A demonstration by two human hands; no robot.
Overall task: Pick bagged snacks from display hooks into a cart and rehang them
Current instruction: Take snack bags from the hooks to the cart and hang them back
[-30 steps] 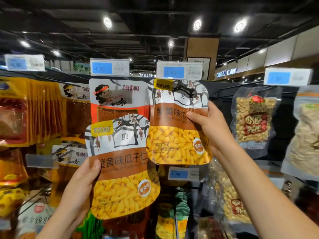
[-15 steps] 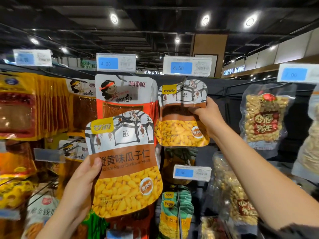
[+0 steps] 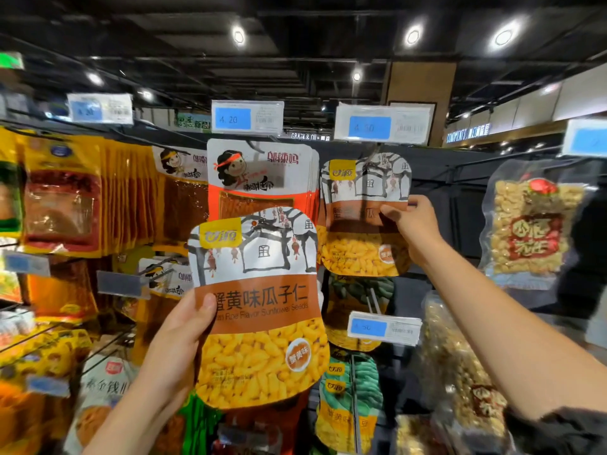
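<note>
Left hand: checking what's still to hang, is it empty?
No, the left hand holds a sunflower seed bag by its edge, thumb on the front.

The sunflower seed bag (image 3: 259, 307) shows a white top with a grey ink-drawn tree and house, small red lanterns, a yellow logo patch, a brown band with white lettering, and a bottom field of yellow kernels with a round orange badge. Just right of it and higher, the second seed bag (image 3: 364, 218) carries the same white, brown and yellow pattern. Behind the sunflower seed bag, the spicy strip packs (image 3: 262, 178) are white over orange-red, with a cartoon face in a red headband. Above those, the price tag (image 3: 247, 119) is white with a blue panel. Far right of the sunflower seed bag, the peanut pouch (image 3: 535, 224) is clear, showing pale yellow nuts under a red label.
</note>
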